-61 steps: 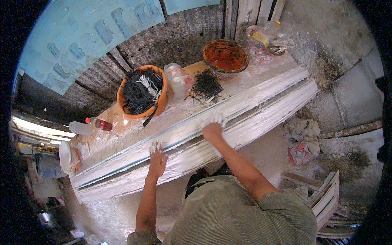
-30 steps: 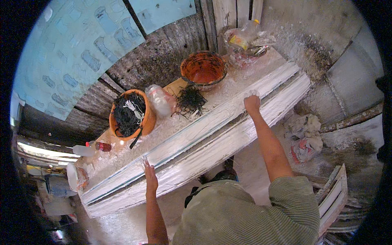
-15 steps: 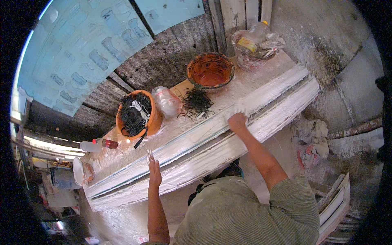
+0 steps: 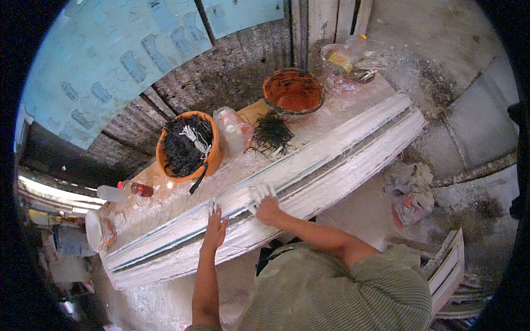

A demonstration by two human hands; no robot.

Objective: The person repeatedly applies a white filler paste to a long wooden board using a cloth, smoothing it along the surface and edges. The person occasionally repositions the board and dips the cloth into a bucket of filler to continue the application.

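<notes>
A long white board (image 4: 337,146) runs slantwise across the bench, with a dark lengthwise gap and a thin blue-green line along it. A second rough white strip (image 4: 326,193) lies along its near side, with fine strands sticking out. My left hand (image 4: 217,225) rests at the board left of centre, its fingers straight and their tips coated white. Just to the right of it my right hand (image 4: 268,208) lies on the board with spread, white-smeared fingers, slightly blurred. Neither hand holds anything that I can see.
Behind the board stand an orange tub (image 4: 215,160) of black strands, a plastic bag (image 4: 233,129), a black tangle (image 4: 272,132), a reddish-brown basin (image 4: 292,92) and a cluttered bucket (image 4: 331,83). Bottles (image 4: 113,193) and a white pail (image 4: 95,229) stand at left. A wooden crate (image 4: 450,273) is at lower right.
My right hand has slid left and nearer along the board, from its right half to beside my left hand. My left hand still lies at the board. The view has shifted slightly.
</notes>
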